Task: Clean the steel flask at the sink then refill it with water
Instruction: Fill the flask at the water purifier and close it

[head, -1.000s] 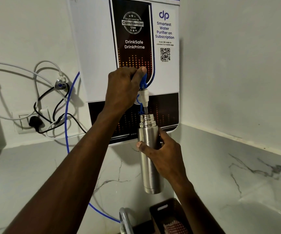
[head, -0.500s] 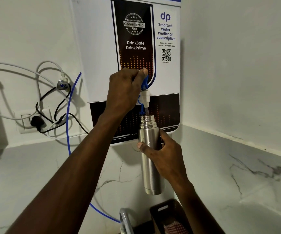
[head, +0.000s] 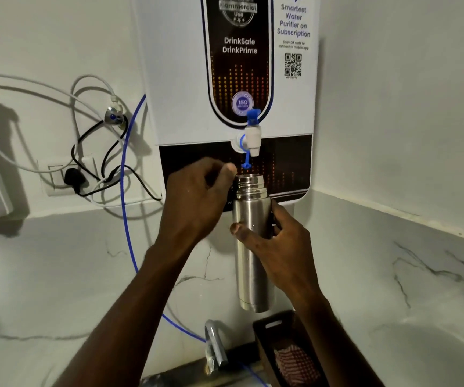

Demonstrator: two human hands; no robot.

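Steel flask [head: 250,241]: upright, long axis vert., mouth just below tap spout [head: 254,141]. R hand [head: 275,247] grips mid-body. L hand [head: 197,199] nearer mouth, fingers loosely curled, holding nothing visible.

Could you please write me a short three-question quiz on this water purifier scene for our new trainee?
1. True or false: the left hand is pressing the blue tap lever.
2. Which hand grips the steel flask? A) left B) right C) both
3. Fill in: the flask's open mouth sits just below the white ____.

Key:
1. False; the left hand is below the lever, beside the flask's neck.
2. B; the right hand wraps its body.
3. Spout of the purifier.
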